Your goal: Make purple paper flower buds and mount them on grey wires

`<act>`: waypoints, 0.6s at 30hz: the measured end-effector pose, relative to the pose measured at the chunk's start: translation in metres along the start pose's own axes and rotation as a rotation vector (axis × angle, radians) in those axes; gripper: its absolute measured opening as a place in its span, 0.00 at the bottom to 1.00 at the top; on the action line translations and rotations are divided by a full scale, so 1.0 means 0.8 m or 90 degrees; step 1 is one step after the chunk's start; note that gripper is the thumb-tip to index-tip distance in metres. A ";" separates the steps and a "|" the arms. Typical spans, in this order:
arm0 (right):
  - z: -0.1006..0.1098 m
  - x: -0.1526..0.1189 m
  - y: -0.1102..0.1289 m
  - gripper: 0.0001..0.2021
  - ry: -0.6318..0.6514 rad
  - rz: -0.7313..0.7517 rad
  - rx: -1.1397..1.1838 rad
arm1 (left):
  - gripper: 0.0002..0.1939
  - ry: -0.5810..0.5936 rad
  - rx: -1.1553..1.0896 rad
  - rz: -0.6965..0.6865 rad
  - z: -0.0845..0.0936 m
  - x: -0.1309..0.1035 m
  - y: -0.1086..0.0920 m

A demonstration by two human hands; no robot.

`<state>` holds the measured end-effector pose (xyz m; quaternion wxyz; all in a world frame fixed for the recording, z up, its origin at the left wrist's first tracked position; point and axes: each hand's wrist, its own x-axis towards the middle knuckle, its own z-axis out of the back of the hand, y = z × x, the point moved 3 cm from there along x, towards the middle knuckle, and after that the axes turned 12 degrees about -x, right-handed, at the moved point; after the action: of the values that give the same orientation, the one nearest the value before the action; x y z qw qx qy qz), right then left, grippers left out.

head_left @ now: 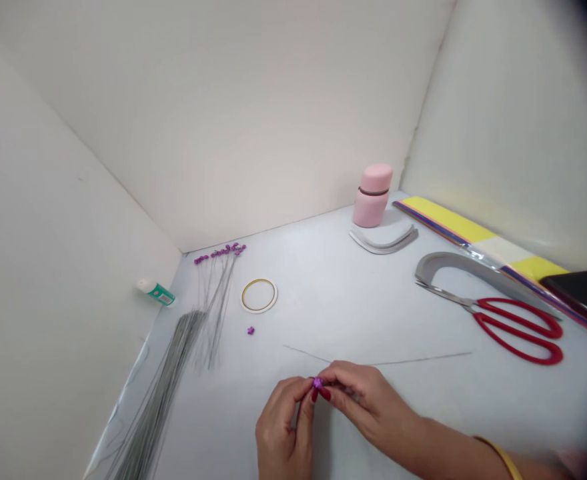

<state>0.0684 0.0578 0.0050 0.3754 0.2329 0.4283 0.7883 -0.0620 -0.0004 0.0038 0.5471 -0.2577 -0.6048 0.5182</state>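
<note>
A small purple paper flower (318, 383) is pinched between the fingertips of both hands, low in the middle of the head view. My left hand (284, 427) grips it from the left with thumb and fingers closed. From the other side, my right hand (368, 403) pinches it too, its fingers curled. A thin wire (423, 359) extends out on both sides behind my right hand; whether those fingers touch it I cannot tell. Further off on the table lies another small purple flower (251, 331). Beyond that rests a roll of double-sided tape (258, 295).
At left lie wire stems with purple tips (223, 273), a bundle of grey wires (161, 393) and a glue stick (156, 292). Toward the right are red-handled scissors (516, 327), curved grey strips (383, 247), a pink flask (373, 197), coloured paper (453, 220) and a dark phone (581, 293).
</note>
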 end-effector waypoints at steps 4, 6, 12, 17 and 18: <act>0.005 -0.001 0.002 0.08 -0.005 0.043 -0.033 | 0.12 0.006 0.035 -0.017 -0.002 -0.001 0.000; 0.007 0.000 0.004 0.09 0.001 0.059 -0.039 | 0.12 0.008 0.048 -0.019 -0.003 -0.003 0.000; 0.002 0.002 -0.001 0.09 0.042 -0.046 0.032 | 0.13 0.008 0.062 -0.043 -0.006 -0.009 0.004; 0.000 0.002 -0.008 0.10 0.048 -0.058 0.067 | 0.10 0.005 0.039 0.017 -0.006 -0.007 0.008; 0.001 0.002 -0.008 0.10 0.056 -0.060 0.085 | 0.09 0.010 0.018 0.047 -0.006 -0.006 0.010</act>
<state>0.0704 0.0619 -0.0001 0.3763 0.2023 0.5067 0.7488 -0.0584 -0.0004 -0.0057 0.5355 -0.2762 -0.5834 0.5446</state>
